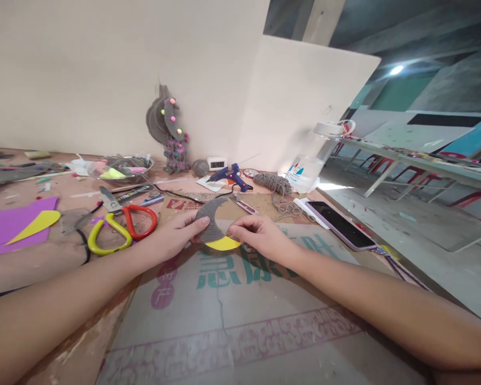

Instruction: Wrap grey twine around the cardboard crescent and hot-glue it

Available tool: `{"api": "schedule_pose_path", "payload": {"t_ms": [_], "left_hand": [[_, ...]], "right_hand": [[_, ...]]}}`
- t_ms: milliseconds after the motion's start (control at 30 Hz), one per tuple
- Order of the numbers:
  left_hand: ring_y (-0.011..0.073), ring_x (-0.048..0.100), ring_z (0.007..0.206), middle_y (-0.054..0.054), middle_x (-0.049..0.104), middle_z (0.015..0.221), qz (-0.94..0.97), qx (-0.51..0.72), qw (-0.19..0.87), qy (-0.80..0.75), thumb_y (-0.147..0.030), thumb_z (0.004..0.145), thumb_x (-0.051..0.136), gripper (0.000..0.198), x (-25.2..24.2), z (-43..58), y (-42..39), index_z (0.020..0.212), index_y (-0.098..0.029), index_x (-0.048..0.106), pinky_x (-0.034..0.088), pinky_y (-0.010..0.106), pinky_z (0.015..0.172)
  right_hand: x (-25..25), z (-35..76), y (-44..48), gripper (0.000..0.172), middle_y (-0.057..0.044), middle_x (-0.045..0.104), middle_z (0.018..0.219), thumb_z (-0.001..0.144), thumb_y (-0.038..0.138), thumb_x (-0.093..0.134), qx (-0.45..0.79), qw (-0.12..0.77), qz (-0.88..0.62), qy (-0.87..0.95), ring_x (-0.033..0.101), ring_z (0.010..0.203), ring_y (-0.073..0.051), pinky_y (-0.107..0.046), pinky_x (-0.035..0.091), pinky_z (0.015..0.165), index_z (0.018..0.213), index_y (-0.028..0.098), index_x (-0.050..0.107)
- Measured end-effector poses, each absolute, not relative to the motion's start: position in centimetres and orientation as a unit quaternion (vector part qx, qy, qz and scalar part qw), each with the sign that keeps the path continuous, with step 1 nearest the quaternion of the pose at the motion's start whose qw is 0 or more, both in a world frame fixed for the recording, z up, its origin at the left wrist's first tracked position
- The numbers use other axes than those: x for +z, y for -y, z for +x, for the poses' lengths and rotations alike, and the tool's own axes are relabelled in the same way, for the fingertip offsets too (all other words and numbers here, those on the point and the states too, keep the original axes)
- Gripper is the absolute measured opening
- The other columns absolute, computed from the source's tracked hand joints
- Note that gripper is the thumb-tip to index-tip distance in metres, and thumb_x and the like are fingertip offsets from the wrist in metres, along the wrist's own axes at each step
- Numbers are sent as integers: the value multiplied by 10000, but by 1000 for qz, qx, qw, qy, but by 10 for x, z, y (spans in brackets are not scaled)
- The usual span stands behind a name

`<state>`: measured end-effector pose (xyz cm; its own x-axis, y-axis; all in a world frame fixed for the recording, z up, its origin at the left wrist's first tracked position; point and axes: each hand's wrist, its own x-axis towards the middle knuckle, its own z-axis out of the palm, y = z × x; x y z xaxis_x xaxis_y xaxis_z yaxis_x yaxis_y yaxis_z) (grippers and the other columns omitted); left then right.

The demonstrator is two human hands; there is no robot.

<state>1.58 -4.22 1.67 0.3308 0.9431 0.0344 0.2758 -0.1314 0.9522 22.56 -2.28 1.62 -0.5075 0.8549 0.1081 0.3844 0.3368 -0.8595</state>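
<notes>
A crescent moon cutout is held up above the cardboard, most of it wound with grey yarn. Its lower right part is bare yellow. My left hand grips the crescent by its left side, thumb on the front. At the right, my right hand is closed in a pinch where the wound yarn meets the yellow; the strand between its fingertips is mostly hidden. A loose end of grey yarn trails over the cardboard below.
Scissors with yellow and red handles lie to the left, near purple sheets. Behind are a blue glue gun, a yarn bundle and a decorated grey hanging piece. A phone and a plastic bottle stand rightward.
</notes>
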Motion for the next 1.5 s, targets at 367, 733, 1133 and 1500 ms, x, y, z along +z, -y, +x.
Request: {"api": "schedule_pose_path", "payload": {"t_ms": [367, 733, 1133, 1500], "left_hand": [[96, 381, 539, -43, 432, 580, 654, 353, 468, -478, -388, 830, 441, 299, 21, 17, 43, 628, -171, 477, 283, 207, 487], [97, 350, 482, -45, 387, 521, 695, 344, 425, -467, -472, 834, 388, 371, 12, 13, 37, 600, -185, 424, 279, 210, 456], [85, 337, 459, -54, 390, 516, 702, 342, 407, -473, -468, 834, 390, 373, 16, 14, 42, 593, -184, 407, 258, 212, 447], [101, 380, 486, -41, 418, 527, 717, 331, 407, -458, -457, 815, 424, 339, 16, 14, 40, 619, -182, 459, 284, 211, 455]], "right_hand": [[19, 228, 26, 316, 0, 521, 773, 808, 388, 524, 328, 336, -396, 789, 440, 601, -89, -223, 383, 560, 1056, 192, 524], [20, 229, 28, 330, 2, 486, 782, 781, 378, 573, 258, 282, -396, 835, 425, 628, -98, -235, 381, 585, 1059, 208, 519], [21, 226, 32, 333, -17, 562, 830, 849, 358, 468, 265, 307, -394, 824, 457, 621, -96, -234, 400, 599, 1131, 187, 517], [19, 226, 25, 268, -49, 610, 870, 879, 314, 432, 248, 320, -354, 843, 544, 849, -149, -301, 414, 807, 920, 186, 664]]}}
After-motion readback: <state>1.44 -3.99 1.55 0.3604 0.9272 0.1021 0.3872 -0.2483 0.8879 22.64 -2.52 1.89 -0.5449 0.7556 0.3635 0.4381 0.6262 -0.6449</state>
